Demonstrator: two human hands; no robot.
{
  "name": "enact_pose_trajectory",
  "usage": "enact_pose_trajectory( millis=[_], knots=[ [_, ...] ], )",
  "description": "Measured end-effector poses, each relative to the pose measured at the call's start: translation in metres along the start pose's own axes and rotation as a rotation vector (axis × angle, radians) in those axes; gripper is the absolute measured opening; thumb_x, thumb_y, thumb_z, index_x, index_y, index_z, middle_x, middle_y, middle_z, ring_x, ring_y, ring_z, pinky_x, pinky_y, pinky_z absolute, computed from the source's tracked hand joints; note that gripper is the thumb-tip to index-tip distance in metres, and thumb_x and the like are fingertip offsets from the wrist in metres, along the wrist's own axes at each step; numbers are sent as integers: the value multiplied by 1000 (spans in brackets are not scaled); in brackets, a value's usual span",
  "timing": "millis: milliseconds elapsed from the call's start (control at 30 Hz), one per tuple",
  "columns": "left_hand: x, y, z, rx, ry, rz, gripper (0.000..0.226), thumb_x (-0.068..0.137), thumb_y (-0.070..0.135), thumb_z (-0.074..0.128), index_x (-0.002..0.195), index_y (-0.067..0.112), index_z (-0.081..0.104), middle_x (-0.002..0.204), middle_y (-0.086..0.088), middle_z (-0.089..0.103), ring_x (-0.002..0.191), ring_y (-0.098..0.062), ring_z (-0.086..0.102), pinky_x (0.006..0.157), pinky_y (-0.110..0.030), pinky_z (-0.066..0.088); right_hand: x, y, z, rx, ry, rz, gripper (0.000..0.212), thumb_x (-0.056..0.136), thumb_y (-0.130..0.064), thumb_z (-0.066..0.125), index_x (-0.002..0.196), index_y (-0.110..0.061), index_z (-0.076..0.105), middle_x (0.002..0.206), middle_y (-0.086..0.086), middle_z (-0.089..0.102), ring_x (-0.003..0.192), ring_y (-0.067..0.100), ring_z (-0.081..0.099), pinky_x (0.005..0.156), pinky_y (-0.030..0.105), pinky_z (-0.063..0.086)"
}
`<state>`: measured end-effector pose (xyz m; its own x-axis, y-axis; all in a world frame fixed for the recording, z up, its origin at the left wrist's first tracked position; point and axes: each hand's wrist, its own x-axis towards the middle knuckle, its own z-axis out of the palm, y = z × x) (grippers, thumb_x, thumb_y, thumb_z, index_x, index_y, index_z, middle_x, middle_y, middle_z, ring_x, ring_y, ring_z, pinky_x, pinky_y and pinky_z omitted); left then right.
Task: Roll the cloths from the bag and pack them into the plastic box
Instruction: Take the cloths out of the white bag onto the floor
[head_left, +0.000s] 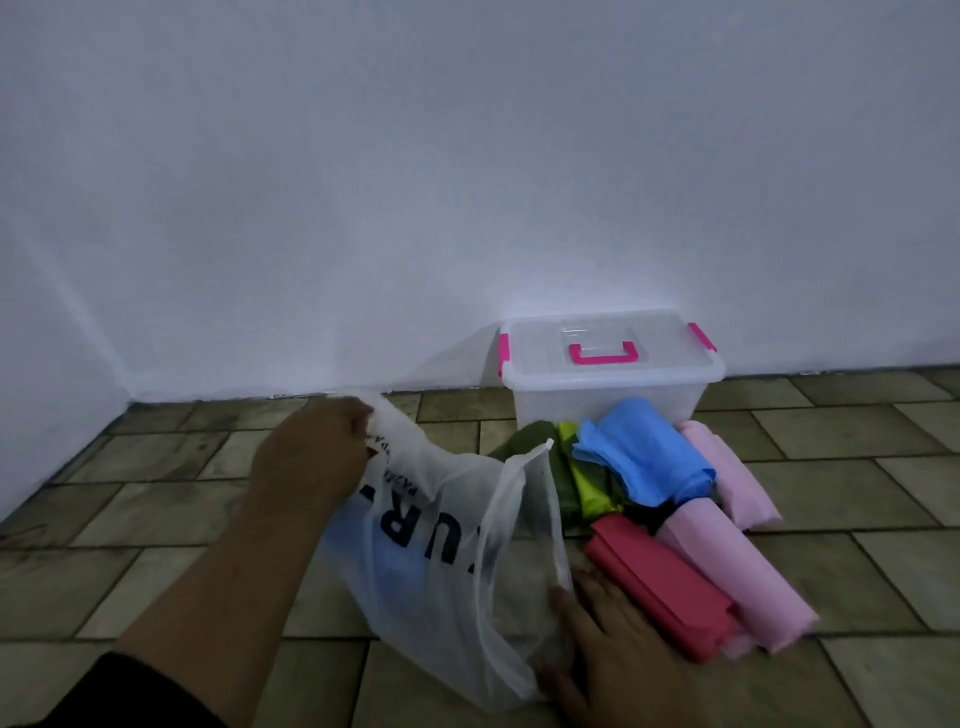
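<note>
the left hand pinches the far rim of the bag, fingers closed on the thin film and lifting it open. the right hand lies flat and spread on the floor at the bag's near corner, touching the film but gripping nothing.

progress, as judged from this view: several cloths are already out and rolled or folded, lying just beyond and to the right of the right hand: a red cloth nearest it, a pink roll touching that, a second pink cloth farther off, then a blue cloth and green cloths toward the box. a bluish shade shows through the bag below the left hand, so something probably remains inside. the box stands beyond the cloths against the wall, lid on, pink latches apparently closed; no packing has begun.

materials: bag, translucent white film, crinkled, with dark print. cloths, soft, matte, loosely cylindrical. box, clear rigid plastic, rectangular, with a pink handle. floor, dull tiles.
</note>
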<state>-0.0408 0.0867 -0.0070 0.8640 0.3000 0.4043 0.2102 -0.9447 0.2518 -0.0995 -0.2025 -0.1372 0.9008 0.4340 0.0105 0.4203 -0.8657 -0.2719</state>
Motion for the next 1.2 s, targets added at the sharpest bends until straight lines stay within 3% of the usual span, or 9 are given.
enact_pose_trajectory(
  millis=[100,167,233,300,433,533,733,933,1200],
  knots=[
    [-1,36,-40,-137,189,156,24,92,21,54,111,21,69,115,-5,67,106,-28,61,90,-36,45,-1,0,3,1,32,0,76,81,-71,31,148,-45,8,161,-6,-2,147,13,-3,118,30,2],
    [1,48,-63,-139,301,220,22,91,21,56,108,23,70,112,-3,69,105,-28,61,88,-36,45,-5,-4,-4,-68,38,-8,70,77,-68,37,143,-42,36,156,4,27,143,23,26,114,37,26],
    [5,47,-73,-137,336,212,22,91,22,54,106,26,70,109,-2,69,102,-28,62,85,-38,46,-9,-4,-10,-45,62,11,62,66,-65,51,115,-32,69,127,7,64,116,25,61,88,39,54],
    [8,35,-69,-106,280,146,23,94,25,50,107,26,69,108,-4,69,100,-29,61,81,-38,45,-10,-5,-8,-39,160,3,57,53,-61,70,98,-26,76,111,4,72,101,22,69,74,37,59],
    [-4,2,-36,18,28,-133,32,98,26,42,123,18,59,122,-13,60,107,-33,56,81,-39,42,-12,-10,-6,62,295,30,58,45,-41,86,98,-17,77,106,6,73,96,20,71,73,36,58],
    [-22,-1,-20,43,-10,-237,57,95,40,43,147,22,30,156,-7,23,141,-28,24,108,-52,29,-11,-11,-6,105,339,26,55,47,-37,86,97,-17,77,106,6,73,96,20,71,75,35,58],
    [-98,65,37,38,-352,440,73,79,78,13,141,52,-15,149,21,-30,139,-8,-29,108,-54,-19,-9,-3,0,143,223,4,82,59,-53,73,132,-20,57,140,2,52,124,18,55,99,31,46],
    [-101,16,73,-73,-684,115,69,87,70,26,138,57,-19,159,15,-10,146,-12,-6,114,-56,-1,10,-5,-21,22,166,-344,63,66,-59,61,124,-36,53,125,-9,55,108,9,57,92,23,45],
    [-104,16,86,-218,-604,21,59,93,62,25,135,57,-16,158,20,-3,145,-8,2,116,-53,2,41,-18,-32,138,55,-370,44,75,-39,59,119,-33,54,112,-7,57,99,17,56,83,32,42]
  ],
)
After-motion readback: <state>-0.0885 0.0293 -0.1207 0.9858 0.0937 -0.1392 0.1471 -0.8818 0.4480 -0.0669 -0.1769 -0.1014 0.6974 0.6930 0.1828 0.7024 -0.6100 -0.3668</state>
